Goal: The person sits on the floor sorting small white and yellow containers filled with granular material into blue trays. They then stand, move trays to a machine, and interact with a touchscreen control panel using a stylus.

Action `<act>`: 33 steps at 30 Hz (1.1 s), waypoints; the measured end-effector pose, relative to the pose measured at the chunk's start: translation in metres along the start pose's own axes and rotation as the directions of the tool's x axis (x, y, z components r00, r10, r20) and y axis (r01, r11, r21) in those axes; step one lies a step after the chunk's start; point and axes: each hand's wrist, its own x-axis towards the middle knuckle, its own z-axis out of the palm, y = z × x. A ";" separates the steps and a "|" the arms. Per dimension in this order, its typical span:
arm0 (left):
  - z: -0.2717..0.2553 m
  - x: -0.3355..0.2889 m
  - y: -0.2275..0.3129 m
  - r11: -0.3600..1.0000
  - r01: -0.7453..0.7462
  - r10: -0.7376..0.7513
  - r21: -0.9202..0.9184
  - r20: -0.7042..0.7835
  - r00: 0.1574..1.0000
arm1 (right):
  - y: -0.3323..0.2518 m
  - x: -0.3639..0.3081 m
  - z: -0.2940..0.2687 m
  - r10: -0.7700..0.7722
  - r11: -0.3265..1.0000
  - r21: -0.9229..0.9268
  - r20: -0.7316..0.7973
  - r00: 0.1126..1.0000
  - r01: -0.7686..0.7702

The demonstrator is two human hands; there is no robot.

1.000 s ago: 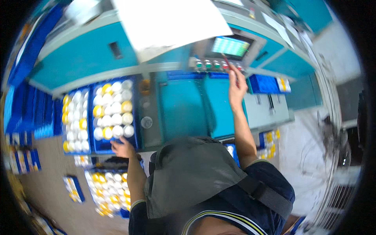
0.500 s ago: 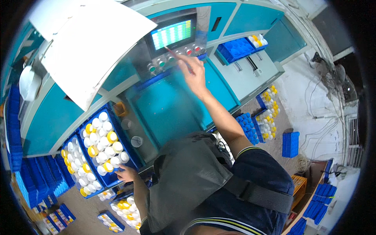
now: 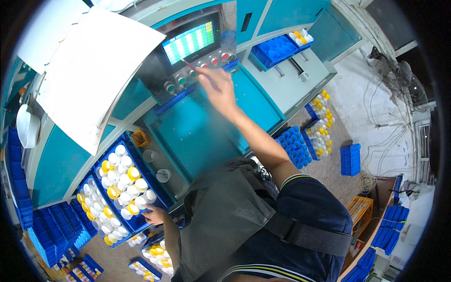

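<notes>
A blue tray [image 3: 123, 188] full of white and yellow caps sits at the left on the big teal machine [image 3: 197, 131]. The left hand [image 3: 154, 215] grips the tray's near edge with curled fingers. Further right, the right hand [image 3: 219, 89] is raised to the row of round buttons [image 3: 197, 70] under the lit screen [image 3: 190, 42] (it glows green). Its fingers pinch a thin red stick [image 3: 189, 65], whose tip points at the panel.
</notes>
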 end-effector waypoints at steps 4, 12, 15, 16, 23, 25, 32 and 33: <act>0.003 0.002 -0.001 1.000 0.003 -0.003 0.026 -0.016 1.000 | 0.002 0.001 0.001 0.014 1.000 0.004 0.021 1.000 -0.014; 0.004 0.004 -0.006 0.990 -0.094 0.093 0.103 0.018 0.995 | 0.004 0.000 0.003 0.003 1.000 -0.009 0.001 1.000 -0.003; 0.003 0.004 -0.007 0.985 -0.128 0.125 0.116 0.028 0.992 | 0.005 -0.001 0.002 0.012 1.000 -0.014 0.011 1.000 -0.011; 0.003 0.004 -0.007 0.984 -0.136 0.133 0.113 0.029 0.991 | 0.005 -0.001 0.002 0.016 1.000 -0.016 0.015 1.000 -0.016; 0.008 0.007 -0.010 0.990 -0.112 0.111 0.088 0.021 0.994 | 0.004 -0.003 0.001 0.008 1.000 -0.021 0.011 1.000 -0.008; 0.011 0.007 -0.012 0.995 -0.082 0.083 0.052 -0.006 0.997 | 0.005 -0.003 0.000 0.010 0.999 -0.038 0.009 1.000 -0.010; 0.011 0.008 -0.011 0.997 -0.053 0.053 0.053 -0.001 0.999 | 0.007 -0.001 -0.006 0.031 0.996 -0.081 0.046 0.998 -0.027; 0.009 0.007 -0.010 0.997 -0.061 0.061 0.042 0.005 0.998 | 0.006 -0.001 -0.006 0.034 0.996 -0.083 0.049 0.998 -0.030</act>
